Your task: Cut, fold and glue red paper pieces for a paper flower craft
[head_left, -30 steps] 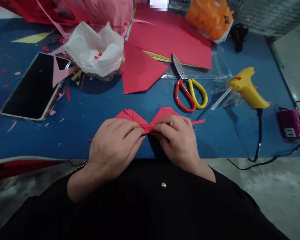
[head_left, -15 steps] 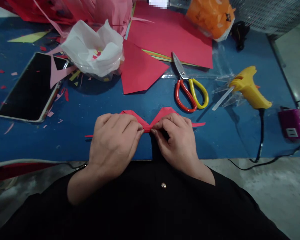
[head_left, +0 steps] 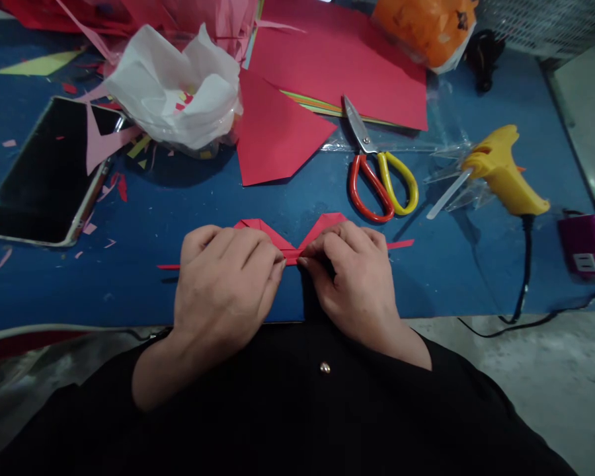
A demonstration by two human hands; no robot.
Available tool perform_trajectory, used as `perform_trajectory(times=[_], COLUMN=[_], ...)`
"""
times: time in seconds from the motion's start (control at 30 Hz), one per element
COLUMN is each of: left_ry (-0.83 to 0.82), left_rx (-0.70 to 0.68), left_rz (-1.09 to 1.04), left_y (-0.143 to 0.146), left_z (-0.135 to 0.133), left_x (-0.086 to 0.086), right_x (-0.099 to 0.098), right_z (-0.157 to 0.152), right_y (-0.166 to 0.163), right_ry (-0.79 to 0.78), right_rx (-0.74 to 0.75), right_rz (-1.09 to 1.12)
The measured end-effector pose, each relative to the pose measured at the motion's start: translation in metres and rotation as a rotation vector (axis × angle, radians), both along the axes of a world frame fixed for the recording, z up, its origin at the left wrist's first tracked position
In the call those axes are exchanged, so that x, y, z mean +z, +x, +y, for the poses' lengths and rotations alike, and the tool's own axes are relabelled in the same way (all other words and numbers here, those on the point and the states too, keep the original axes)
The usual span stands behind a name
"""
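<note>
A folded piece of red paper [head_left: 291, 255] lies along the near part of the blue table, with two peaks rising behind my hands and a thin strip poking out at each side. My left hand [head_left: 228, 281] is closed, its thumb and fingertips pinching the paper just left of the middle. Close beside it, my right hand [head_left: 354, 274] pinches the same paper just right of the middle. Both hands cover most of the folded piece. Beyond them lie a cut red sheet [head_left: 277, 135] and scissors [head_left: 369, 158] with one red and one yellow handle.
A phone [head_left: 44, 172] and paper scraps lie at left, near a white-lined bowl [head_left: 173, 99] of clippings. Red paper sheets [head_left: 357, 59] are stacked at the back. On the right are a yellow glue gun [head_left: 506, 172], its black cord and a purple box [head_left: 585, 244].
My hands keep their pinch on the red paper and have barely shifted. The view has moved slightly, so the things at the edges sit a little farther outward.
</note>
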State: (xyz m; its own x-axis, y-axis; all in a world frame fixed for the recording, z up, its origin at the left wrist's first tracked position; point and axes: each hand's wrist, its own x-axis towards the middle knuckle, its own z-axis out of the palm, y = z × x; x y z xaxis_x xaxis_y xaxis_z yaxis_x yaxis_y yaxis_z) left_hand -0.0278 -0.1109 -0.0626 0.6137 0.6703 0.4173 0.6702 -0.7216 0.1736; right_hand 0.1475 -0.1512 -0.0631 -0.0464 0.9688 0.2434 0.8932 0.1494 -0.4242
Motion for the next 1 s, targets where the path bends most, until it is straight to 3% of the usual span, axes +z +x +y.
perform_trajectory(times=[0.23,0.47,1.0], left_ry=[0.031,0.193,0.224], left_rx=[0.004,-0.179,-0.196], left_rz=[-0.011,0.022,0.078], left_y=[-0.001,-0.005,-0.009], left_z=[-0.002,-0.005,-0.006], left_x=[0.002,-0.002,-0.004], right_x=[0.0,0.001,0.005], right_z=[0.001,0.001,0.001], right_y=[0.003,0.003,0.01], right_ry=[-0.004,0.002,-0.034], right_rx=[0.009,0.012,-0.005], right_rz=[-0.036,-0.047,-0.025])
